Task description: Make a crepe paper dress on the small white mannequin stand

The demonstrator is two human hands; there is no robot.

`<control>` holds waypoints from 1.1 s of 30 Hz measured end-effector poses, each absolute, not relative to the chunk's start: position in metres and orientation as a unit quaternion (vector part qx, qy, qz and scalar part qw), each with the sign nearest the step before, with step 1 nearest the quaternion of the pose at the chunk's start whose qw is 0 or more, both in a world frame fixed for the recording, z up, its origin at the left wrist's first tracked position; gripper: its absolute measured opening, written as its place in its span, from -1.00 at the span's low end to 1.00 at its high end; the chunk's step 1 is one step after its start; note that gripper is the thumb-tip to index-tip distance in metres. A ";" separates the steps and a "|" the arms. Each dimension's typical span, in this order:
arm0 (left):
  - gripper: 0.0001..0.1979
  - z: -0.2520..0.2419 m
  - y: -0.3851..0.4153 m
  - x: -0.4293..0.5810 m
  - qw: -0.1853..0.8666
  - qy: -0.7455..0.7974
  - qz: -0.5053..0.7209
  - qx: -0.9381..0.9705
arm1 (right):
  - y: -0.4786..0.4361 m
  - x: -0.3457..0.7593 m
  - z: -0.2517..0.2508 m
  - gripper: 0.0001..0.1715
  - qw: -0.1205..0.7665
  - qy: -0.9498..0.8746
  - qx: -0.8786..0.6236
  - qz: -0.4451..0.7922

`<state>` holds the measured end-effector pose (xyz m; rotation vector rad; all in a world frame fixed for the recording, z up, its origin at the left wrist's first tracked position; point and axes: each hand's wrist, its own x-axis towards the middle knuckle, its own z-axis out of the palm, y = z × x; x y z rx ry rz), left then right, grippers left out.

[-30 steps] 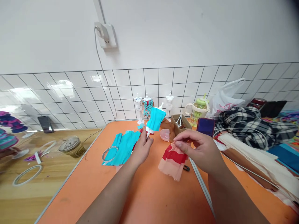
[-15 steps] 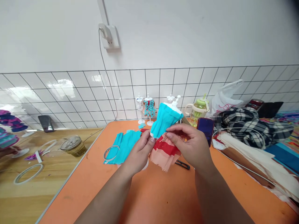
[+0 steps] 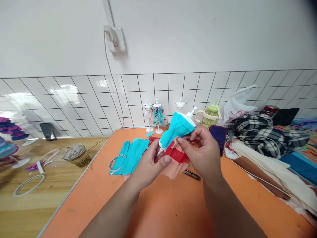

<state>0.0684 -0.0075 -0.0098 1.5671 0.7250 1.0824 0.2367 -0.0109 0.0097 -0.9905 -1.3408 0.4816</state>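
Observation:
Above the orange table, a small white mannequin wrapped in turquoise crepe paper point(image 3: 174, 127) leans with its neck to the upper right. My left hand point(image 3: 151, 167) is closed around its white lower stem, the thumb out to the right. Pinched between the thumb and fingers of my right hand point(image 3: 204, 153) is the upper edge of a red and peach crepe paper piece point(image 3: 177, 155), close beside the mannequin. Its peach lower part hangs between both hands. On the table below the paper lies a black cutter point(image 3: 192, 174), partly hidden.
Turquoise crepe paper point(image 3: 136, 152) lies at left with a tape roll point(image 3: 118, 163) on it. Behind stand a decorated mannequin point(image 3: 158, 114) and other white ones. A phone point(image 3: 218, 137), a lidded cup point(image 3: 210, 115) and checked cloth point(image 3: 262, 135) are at right. Another person's hand point(image 3: 10, 159) shows far left.
The mannequin has tilted further right and sits slightly lower. My left thumb has shifted right and down, away from the turquoise paper's lower end. My right hand still pinches the red and peach paper.

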 end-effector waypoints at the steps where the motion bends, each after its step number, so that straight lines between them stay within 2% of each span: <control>1: -0.43 -0.010 -0.008 0.069 0.518 0.320 0.457 0.648 | -0.012 0.236 0.010 -0.63 0.643 -0.594 -0.439 0.200; 10: -0.62 -0.005 -0.011 0.068 0.474 0.378 0.466 0.644 | -0.013 0.230 0.010 -0.62 0.626 -0.602 -0.461 0.181; 16: -0.60 -0.007 -0.008 0.067 0.482 0.397 0.466 0.627 | -0.012 0.226 0.007 -0.67 0.626 -0.606 -0.459 0.176; 20: -0.56 -0.003 -0.008 0.066 0.526 0.407 0.476 0.576 | -0.014 0.230 0.010 -0.75 0.625 -0.634 -0.422 0.171; 24: -0.51 -0.003 -0.007 0.058 0.575 0.415 0.484 0.513 | -0.012 0.241 0.009 -0.81 0.630 -0.631 -0.371 0.257; 27: -0.50 -0.005 -0.005 0.051 0.596 0.398 0.478 0.508 | -0.008 0.249 0.006 -0.60 0.580 -0.629 -0.346 0.384; 29: -0.51 -0.007 -0.004 0.050 0.602 0.390 0.473 0.512 | -0.004 0.252 0.004 -0.53 0.533 -0.626 -0.330 0.464; 33: -0.51 -0.006 -0.006 0.052 0.598 0.386 0.475 0.517 | 0.000 0.255 0.002 -0.72 0.536 -0.598 -0.336 0.492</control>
